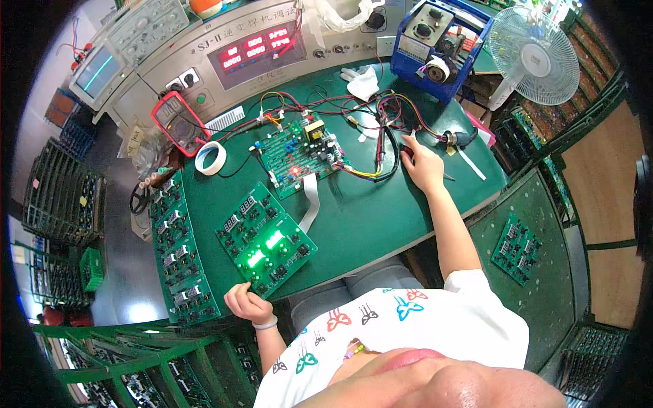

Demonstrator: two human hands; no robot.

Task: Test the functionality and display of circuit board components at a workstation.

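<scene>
My left hand is closed, its fingertips at the near corner of a green display circuit board whose digits glow bright green. A flat white ribbon cable joins that board to a larger green circuit board, which carries a lit red lamp and several plugged-in wires. My right hand rests on the bench right of the wire bundle. Its fingers are curled around something small and dark, and a thin dark tip shows beside the wrist; I cannot tell its kind.
A red multimeter and a roll of tape lie behind left. Display boards line the bench's left edge. A test console, a blue-framed machine and a fan stand behind. Another board lies at right.
</scene>
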